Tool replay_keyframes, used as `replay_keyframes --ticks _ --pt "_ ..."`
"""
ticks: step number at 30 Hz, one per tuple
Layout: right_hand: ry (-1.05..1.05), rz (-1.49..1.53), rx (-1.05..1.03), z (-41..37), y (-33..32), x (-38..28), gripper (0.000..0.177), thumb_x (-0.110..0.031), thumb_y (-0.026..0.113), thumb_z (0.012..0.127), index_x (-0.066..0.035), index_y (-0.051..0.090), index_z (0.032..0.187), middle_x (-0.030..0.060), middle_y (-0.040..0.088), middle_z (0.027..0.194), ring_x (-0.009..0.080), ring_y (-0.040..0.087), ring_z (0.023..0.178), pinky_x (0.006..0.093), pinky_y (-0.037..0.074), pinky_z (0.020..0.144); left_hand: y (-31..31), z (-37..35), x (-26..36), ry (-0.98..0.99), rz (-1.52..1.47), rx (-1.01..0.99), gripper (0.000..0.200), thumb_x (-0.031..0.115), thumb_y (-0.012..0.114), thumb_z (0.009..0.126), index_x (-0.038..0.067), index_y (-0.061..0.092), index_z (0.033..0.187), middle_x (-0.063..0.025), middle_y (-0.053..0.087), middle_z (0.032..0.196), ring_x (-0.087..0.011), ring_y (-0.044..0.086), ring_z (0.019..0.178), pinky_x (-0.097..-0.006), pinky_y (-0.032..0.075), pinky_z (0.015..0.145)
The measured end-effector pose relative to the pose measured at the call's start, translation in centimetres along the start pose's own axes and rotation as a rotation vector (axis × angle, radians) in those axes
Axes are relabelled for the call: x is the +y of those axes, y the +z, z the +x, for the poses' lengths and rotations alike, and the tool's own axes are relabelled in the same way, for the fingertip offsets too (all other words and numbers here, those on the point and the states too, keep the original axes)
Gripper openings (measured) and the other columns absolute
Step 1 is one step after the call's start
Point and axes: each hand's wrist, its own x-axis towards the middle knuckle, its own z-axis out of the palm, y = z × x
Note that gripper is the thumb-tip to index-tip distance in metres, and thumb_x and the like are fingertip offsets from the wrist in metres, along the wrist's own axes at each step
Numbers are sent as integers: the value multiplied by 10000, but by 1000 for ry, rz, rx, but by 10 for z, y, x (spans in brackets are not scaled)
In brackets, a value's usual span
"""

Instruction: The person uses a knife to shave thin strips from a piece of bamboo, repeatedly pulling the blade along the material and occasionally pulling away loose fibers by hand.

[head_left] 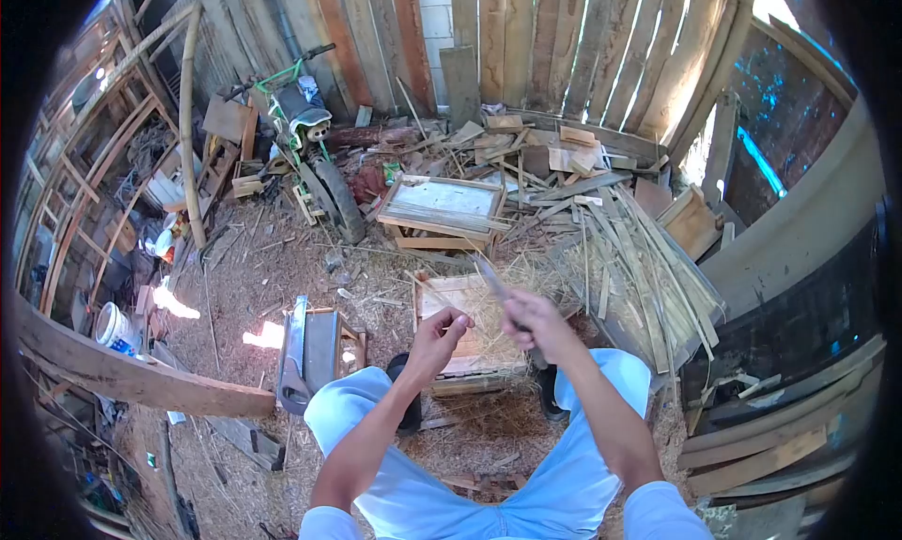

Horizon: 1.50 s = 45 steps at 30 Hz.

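My right hand [540, 326] is wrapped round the handle of a knife [490, 279], its blade pointing up and away to the left. Close by on the left, my left hand [440, 345] is closed in a pinch, and a thin wooden strip [428, 289] runs out from its fingers. Both hands are over a low wooden box [470, 363] between my knees. Pale curly shavings [493, 329] lie across its top and spill off to the right.
A handsaw [294, 352] leans on a small stool [322, 345] to the left. Beyond the box lies a wooden frame [442, 200]; a motorbike [324, 178] stands behind it. Scrap strips [634, 268] are heaped at right, a beam [141, 366] at left, and a white bucket [115, 327].
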Motion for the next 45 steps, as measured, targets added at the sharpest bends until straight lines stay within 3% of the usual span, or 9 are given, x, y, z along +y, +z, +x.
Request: replay_keyframes --ticks 3,14,19,22,26,29,32,36,45 --pt "19 -7 -141 13 10 15 368 -274 494 960 -53 465 1253 -8 518 734 18 366 482 157 290 404 3 -3 8 -11 -3 -35 215 225 528 942 30 610 904 69 436 659 -24 313 572 -207 255 501" --pt "34 11 -125 10 -12 0 282 -213 482 965 -10 558 1144 -22 508 715 22 371 486 156 283 414 8 -6 15 23 43 -119 234 239 519 948 29 602 886 63 438 654 -31 328 582 -215 266 518" --pt "-190 211 215 6 -48 -26 270 -227 495 957 -13 545 1114 -36 461 686 21 356 479 160 279 403 5 -11 15 57 88 -121 242 241 519 948 22 596 877 57 449 649 -42 347 605 -225 292 553" --pt "-332 310 259 1 -68 -41 308 -231 499 954 -21 518 1179 -37 463 687 16 355 476 161 279 394 -3 -10 4 33 37 -120 241 246 520 949 32 599 873 64 435 639 -32 334 570 -213 282 514" --pt "-166 121 85 -10 -39 -35 356 -216 461 969 -32 473 1274 -30 477 681 18 365 471 155 287 392 -5 -7 5 -92 -150 -106 236 262 521 950 51 599 877 75 398 622 -17 304 511 -195 235 448" --pt "-52 -54 -55 -6 -9 -20 351 -223 457 972 -21 485 1258 -22 496 693 16 379 478 154 287 397 2 -6 4 -103 -178 -141 236 265 520 951 53 595 881 78 390 621 -15 292 500 -193 220 438" --pt "-20 -24 -143 6 -1 -5 352 -237 492 959 4 500 1215 -15 499 687 15 375 469 159 278 387 7 -7 6 -89 -133 -165 240 266 518 953 48 589 882 77 393 625 -18 288 506 -197 221 448" --pt "53 24 -103 5 -9 -16 315 -236 489 962 17 542 1142 -16 491 681 18 376 466 159 286 393 9 -7 13 2 -47 -181 250 277 513 956 47 582 884 77 390 621 -20 288 512 -201 218 458" --pt "-97 133 10 -4 -40 -30 285 -262 520 948 2 554 1050 -35 484 714 16 360 486 163 274 410 12 -9 16 -73 -110 -266 251 295 517 954 63 579 880 78 391 602 -17 299 491 -204 220 439"
